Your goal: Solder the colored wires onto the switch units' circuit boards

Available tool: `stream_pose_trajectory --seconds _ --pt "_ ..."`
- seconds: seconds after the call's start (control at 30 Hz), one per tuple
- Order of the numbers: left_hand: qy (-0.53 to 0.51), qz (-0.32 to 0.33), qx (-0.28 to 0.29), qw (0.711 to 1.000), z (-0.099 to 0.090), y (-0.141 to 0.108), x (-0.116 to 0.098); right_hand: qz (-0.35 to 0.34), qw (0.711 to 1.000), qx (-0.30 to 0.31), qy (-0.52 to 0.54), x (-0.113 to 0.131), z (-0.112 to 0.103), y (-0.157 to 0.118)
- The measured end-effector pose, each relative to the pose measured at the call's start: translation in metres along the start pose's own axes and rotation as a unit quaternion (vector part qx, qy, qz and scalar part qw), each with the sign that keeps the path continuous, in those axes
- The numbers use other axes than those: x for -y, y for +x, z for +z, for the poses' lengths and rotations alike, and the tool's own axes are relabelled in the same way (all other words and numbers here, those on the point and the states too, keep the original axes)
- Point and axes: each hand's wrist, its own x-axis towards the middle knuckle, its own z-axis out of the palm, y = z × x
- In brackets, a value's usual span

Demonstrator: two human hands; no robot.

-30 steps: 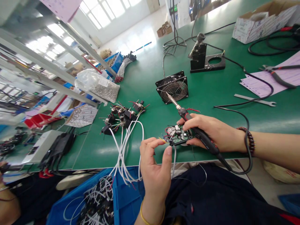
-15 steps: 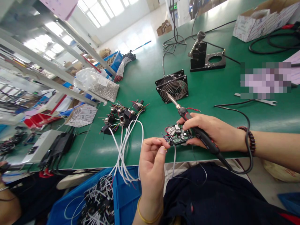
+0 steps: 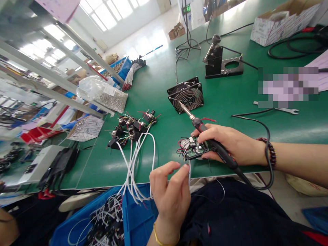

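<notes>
My right hand (image 3: pixel 230 145) is wrapped round a soldering iron (image 3: pixel 219 148), its metal tip pointing up and left in front of a small fan (image 3: pixel 188 97). The same hand also grips a circuit board (image 3: pixel 193 148) in a black housing, with red, black and yellow wires at its left end. A white cable (image 3: pixel 189 171) hangs down from that housing. Just below the board's wires is my left hand (image 3: pixel 170 188), its fingers bent, thumb and forefinger tips apart, and nothing visible between them. A thin strand of wire (image 3: pixel 223 191) loops over my lap.
Several wired connectors (image 3: pixel 132 128) with white cables lie to the left on the green table (image 3: pixel 153 82). Behind stand an iron stand (image 3: pixel 222 65) and a carton (image 3: pixel 282 25). A wrench (image 3: pixel 289 110) lies right. Below the edge, a blue bin (image 3: pixel 138 218) holds cabled parts.
My left hand has moved down from the wires at the board's left end, and its fingertips have parted. My right hand keeps the iron and board; the view has shifted slightly.
</notes>
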Motion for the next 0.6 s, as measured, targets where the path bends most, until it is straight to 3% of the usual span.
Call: stream_pose_trajectory --seconds 0.07,0.17,0.43,0.6 --pt "0.062 0.059 0.011 0.996 0.002 0.004 -0.004 -0.004 1.0 0.0 -0.005 0.001 0.0 0.0" --pt "0.042 0.066 0.029 0.997 0.006 0.022 -0.009 -0.004 1.0 0.001 -0.012 0.002 0.0 0.0" --pt "-0.123 -0.093 0.151 0.976 0.004 0.077 0.004 -0.029 0.998 -0.051 -0.028 0.006 -0.016 0.003" --pt "-0.138 -0.109 0.148 0.973 0.009 0.081 0.003 -0.096 0.992 -0.05 -0.06 0.016 -0.024 0.005"
